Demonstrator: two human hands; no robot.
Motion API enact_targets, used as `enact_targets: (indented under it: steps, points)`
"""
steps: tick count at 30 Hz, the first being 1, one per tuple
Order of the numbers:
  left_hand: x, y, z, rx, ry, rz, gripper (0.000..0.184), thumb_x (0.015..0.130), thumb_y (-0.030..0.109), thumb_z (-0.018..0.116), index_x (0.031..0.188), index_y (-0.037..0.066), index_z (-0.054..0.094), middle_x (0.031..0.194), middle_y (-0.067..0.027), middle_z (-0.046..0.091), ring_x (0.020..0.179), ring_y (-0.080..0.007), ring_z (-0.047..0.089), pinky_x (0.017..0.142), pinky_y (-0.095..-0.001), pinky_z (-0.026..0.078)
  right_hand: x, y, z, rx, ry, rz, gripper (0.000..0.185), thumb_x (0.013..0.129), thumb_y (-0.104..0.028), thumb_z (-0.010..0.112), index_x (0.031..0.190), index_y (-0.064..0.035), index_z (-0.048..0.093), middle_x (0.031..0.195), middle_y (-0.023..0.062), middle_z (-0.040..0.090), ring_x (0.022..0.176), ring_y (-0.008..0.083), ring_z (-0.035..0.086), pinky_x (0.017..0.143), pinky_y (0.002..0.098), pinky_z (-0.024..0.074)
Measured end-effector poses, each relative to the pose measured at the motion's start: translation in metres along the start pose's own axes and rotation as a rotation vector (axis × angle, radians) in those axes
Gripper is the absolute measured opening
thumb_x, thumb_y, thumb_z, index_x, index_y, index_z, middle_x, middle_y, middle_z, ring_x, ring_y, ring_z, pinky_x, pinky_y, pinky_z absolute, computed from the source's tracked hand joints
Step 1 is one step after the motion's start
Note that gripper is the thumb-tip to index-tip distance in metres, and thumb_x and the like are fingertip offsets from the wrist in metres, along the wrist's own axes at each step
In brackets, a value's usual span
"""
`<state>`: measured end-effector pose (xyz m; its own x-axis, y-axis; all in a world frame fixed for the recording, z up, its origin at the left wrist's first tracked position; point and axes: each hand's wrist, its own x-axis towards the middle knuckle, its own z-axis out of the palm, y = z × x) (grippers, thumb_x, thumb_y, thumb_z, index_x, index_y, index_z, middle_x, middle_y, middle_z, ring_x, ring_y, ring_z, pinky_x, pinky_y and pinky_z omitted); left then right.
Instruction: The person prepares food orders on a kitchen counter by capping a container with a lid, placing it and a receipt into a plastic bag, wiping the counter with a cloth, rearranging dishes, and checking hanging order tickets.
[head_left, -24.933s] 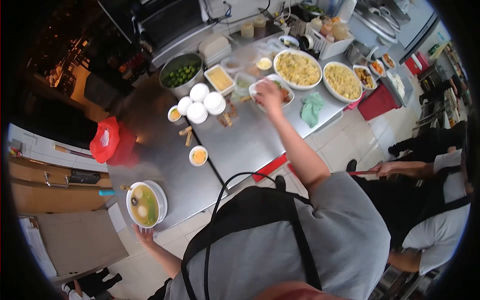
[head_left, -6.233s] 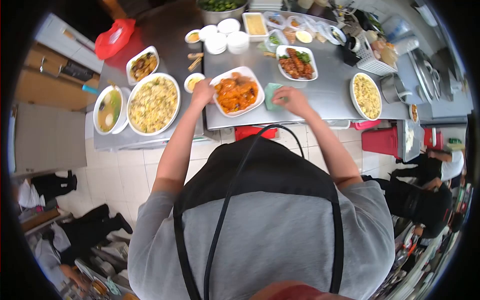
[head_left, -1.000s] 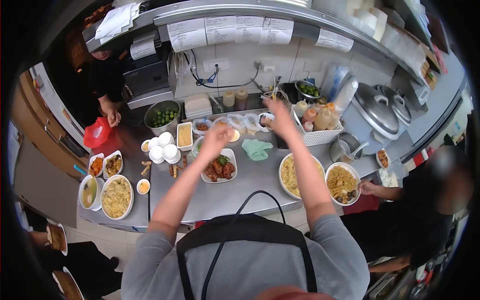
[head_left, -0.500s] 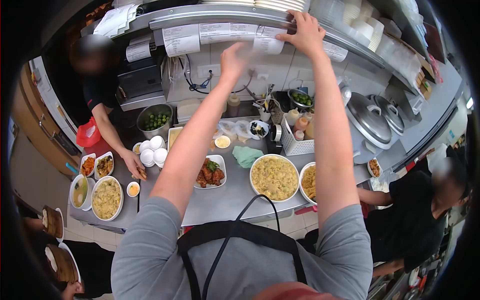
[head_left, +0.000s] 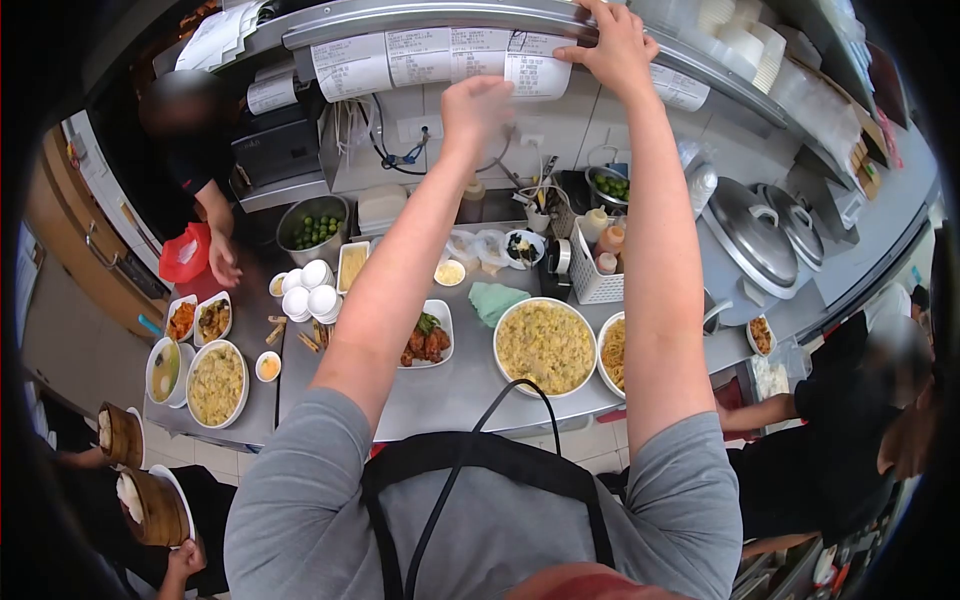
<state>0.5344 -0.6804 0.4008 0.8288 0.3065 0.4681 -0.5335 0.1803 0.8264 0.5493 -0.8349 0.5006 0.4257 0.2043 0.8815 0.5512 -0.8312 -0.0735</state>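
My right hand (head_left: 617, 45) is raised to the metal rail (head_left: 420, 17) of the overhead shelf, its fingers spread, with the thumb beside the rightmost of a row of printed slips (head_left: 539, 72). Lower and to the left, my left hand (head_left: 474, 115) is closed, with the fingertips near the lower edge of the slips; what it holds, if anything, is blurred. Beneath my arms, the steel counter bears a plate of glazed meat (head_left: 430, 338), partly behind my left forearm, and a large bowl of fried rice (head_left: 544, 347).
Another bowl of rice (head_left: 216, 385), soup (head_left: 163, 372) and side dishes stand at the counter's left. A green cloth (head_left: 495, 301) lies beyond the meat. A co-worker's hand (head_left: 225, 262) is near a red bag (head_left: 185, 253). Other people stand at the right and lower left, with bamboo steamers (head_left: 160, 508).
Since half a second ago, my hands have stayed near the slips. The co-worker's hand at the left has drawn back from the counter towards the red bag. Steamers at lower left have come further into view.
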Motion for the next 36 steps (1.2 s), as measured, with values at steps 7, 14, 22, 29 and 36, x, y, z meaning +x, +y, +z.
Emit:
enact_targets:
  steps: [7,14,22,29,36]
  points:
    - [-0.003,0.018,0.013,-0.159,-0.001,0.059,0.012,0.075,0.004,0.059,0.085,-0.003,0.058,0.083,-0.0067,0.057,0.070,-0.0117,0.055,0.066,-0.0265,0.052,0.000,-0.002,-0.001,0.019,-0.008,0.003,0.063,0.051,-0.025,0.074,0.107,-0.0170,0.047,0.101,0.0042,0.047,0.103,0.0247,0.039,0.086,0.0451,0.0266]
    - [-0.004,0.008,0.010,-0.145,-0.001,0.093,0.010,0.075,0.006,0.059,0.080,-0.002,0.060,0.076,-0.0057,0.059,0.067,-0.0127,0.056,0.064,-0.0246,0.049,-0.001,-0.007,-0.006,0.046,-0.030,0.022,0.063,0.051,-0.024,0.074,0.107,-0.0161,0.047,0.100,0.0033,0.048,0.104,0.0237,0.038,0.086,0.0466,0.0253]
    - [-0.016,0.008,-0.006,-0.120,0.016,0.051,0.012,0.074,0.007,0.059,0.081,-0.003,0.060,0.077,-0.0072,0.061,0.070,-0.0155,0.059,0.067,-0.0245,0.045,0.000,-0.007,-0.003,0.048,-0.037,0.042,0.065,0.049,-0.023,0.075,0.107,-0.0166,0.047,0.099,0.0026,0.048,0.102,0.0234,0.040,0.086,0.0454,0.0249]
    - [-0.074,-0.028,-0.073,0.443,-0.132,-0.044,0.025,0.076,0.017,0.058,0.095,0.001,0.059,0.085,-0.0078,0.062,0.081,-0.0145,0.058,0.073,-0.0264,0.044,-0.002,-0.006,-0.001,0.044,-0.002,0.025,0.065,0.048,-0.023,0.075,0.106,-0.0160,0.047,0.102,0.0042,0.046,0.106,0.0249,0.037,0.088,0.0445,0.0243]
    - [-0.188,-0.093,-0.223,1.188,-0.248,-0.204,0.045,0.067,0.021,0.064,0.107,0.003,0.054,0.097,-0.0193,0.057,0.093,-0.0284,0.055,0.087,-0.0296,0.038,-0.002,-0.011,-0.004,0.029,-0.035,0.047,0.064,0.050,-0.025,0.073,0.107,-0.0153,0.046,0.103,0.0058,0.045,0.108,0.0245,0.037,0.089,0.0440,0.0243]
